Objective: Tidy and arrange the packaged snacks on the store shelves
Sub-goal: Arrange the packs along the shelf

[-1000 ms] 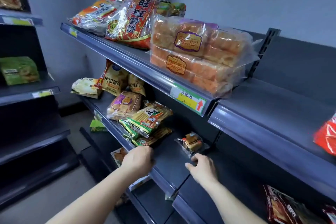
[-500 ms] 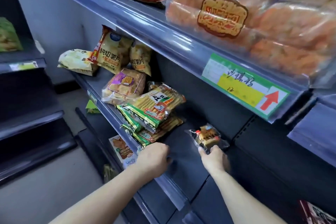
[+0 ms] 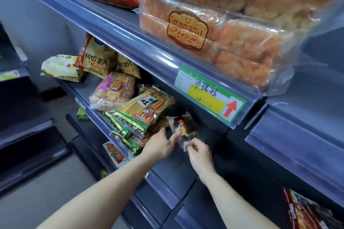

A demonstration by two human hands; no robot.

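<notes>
A small clear snack packet (image 3: 184, 130) with brown contents is lifted off the middle shelf (image 3: 175, 171). My right hand (image 3: 200, 154) pinches its lower corner. My left hand (image 3: 161, 145) pinches its left edge between thumb and fingers. Just left of the hands lies a stack of green and yellow cracker packs (image 3: 141, 113), leaning on one another. Behind the stack are a purple-labelled biscuit bag (image 3: 113, 91) and yellow chip bags (image 3: 96, 59).
The upper shelf (image 3: 149, 50) overhangs the hands, carrying large clear bags of orange cakes (image 3: 232, 39) and a price tag (image 3: 210, 96) on its edge. A red snack pack (image 3: 305, 210) sits low right. Another pack (image 3: 115, 154) lies on the lower shelf. Dark shelving stands on the left.
My view has moved in closer under the upper shelf. Both hands left the shelf surface and took hold of the small clear packet, which now is raised and shifted left toward the cracker stack.
</notes>
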